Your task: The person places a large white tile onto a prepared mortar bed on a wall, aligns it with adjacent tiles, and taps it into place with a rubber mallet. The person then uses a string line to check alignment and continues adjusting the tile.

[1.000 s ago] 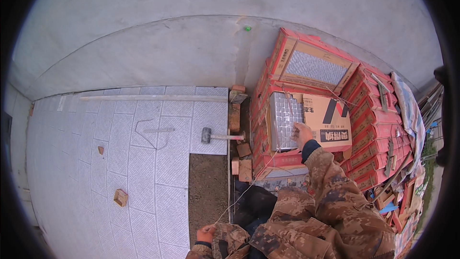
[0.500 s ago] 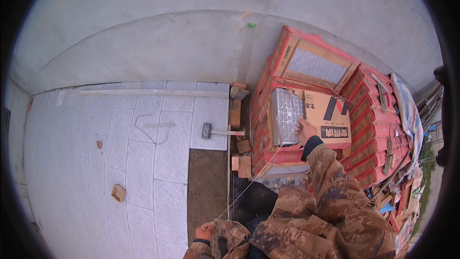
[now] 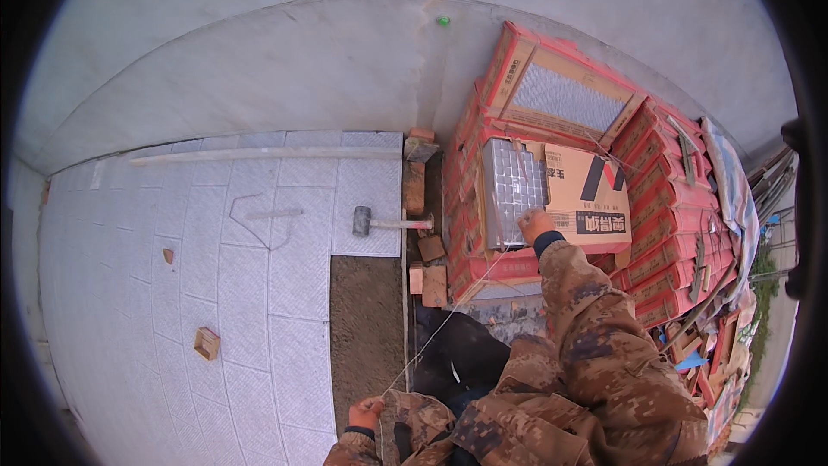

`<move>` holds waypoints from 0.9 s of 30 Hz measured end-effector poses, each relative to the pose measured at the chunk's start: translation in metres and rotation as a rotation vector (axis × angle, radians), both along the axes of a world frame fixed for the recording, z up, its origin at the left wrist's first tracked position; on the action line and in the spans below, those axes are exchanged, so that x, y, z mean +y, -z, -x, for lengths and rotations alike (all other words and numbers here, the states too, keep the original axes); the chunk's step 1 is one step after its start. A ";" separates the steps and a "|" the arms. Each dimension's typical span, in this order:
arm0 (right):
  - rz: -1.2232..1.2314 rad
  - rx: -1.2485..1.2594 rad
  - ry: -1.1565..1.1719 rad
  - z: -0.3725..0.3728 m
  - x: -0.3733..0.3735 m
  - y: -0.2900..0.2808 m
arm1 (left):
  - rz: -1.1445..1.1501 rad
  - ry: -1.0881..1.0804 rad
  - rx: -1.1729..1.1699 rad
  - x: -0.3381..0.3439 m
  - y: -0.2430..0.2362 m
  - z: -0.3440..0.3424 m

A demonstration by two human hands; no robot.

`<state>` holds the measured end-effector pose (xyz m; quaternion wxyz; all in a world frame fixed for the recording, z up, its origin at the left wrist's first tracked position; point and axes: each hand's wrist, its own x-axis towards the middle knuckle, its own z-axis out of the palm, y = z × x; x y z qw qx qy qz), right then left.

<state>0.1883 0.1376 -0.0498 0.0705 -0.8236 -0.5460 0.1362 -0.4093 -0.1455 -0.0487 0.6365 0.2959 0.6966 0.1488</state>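
Observation:
A thin pale string point(image 3: 448, 319) stretches between my two hands. My left hand point(image 3: 366, 412), low in the view over the edge of the laid tiles, is closed on its lower end. My right hand point(image 3: 535, 224) is closed at the near edge of a stack of grey tiles point(image 3: 516, 185), where the upper end of the string runs up to its fingers. The stack sits in an opened cardboard box point(image 3: 595, 181) with its flap folded over to the right. My right fingertips are partly hidden.
A rubber mallet point(image 3: 362, 222) lies on the pale floor tiles point(image 3: 302, 328), beside a strip of bare mortar point(image 3: 366, 319). Bricks point(image 3: 434, 285) line the strip's right side. Red tile boxes point(image 3: 673, 207) are piled at right, below a concrete wall point(image 3: 302, 69). A small wooden block point(image 3: 207, 343) lies left.
My right hand has drawn slightly nearer and its fingers have curled in. The whole scene has shifted a little up and left. The string still spans both hands.

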 end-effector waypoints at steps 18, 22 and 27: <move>-0.007 -0.081 -0.157 -0.012 -0.002 0.022 | 0.059 0.136 -0.025 0.019 0.017 -0.033; 0.024 0.002 -0.127 -0.014 0.003 0.024 | 0.110 0.064 -0.061 0.025 0.007 -0.041; 0.132 -0.074 -0.149 -0.019 0.013 0.026 | -0.056 0.058 -0.071 0.026 -0.002 -0.039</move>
